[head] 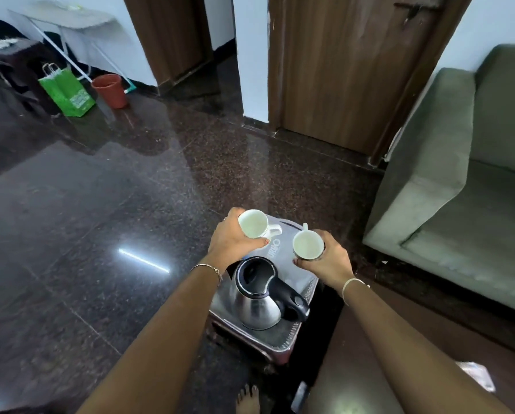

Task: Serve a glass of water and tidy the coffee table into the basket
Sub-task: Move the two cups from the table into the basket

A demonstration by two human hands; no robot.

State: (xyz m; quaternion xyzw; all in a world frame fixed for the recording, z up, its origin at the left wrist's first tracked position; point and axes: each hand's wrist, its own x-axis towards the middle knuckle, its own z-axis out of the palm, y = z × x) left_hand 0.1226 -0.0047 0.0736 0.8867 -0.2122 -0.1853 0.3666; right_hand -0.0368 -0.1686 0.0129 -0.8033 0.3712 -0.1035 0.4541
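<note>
From my feed, the kettle (257, 306) has a brushed steel body with a soft sheen, topped by a glossy black plastic lid and handle. Both cups, the left cup (254, 224) and the right cup (307, 245), look like smooth, glazed white ceramic. The basket (305, 289) reads as shiny grey plastic with a perforated rim. The floor (100, 204) is polished speckled stone, mirror-glossy. The sofa (459, 174) is matt grey-green cloth, the door (339, 70) is matt brown wood grain.
</note>
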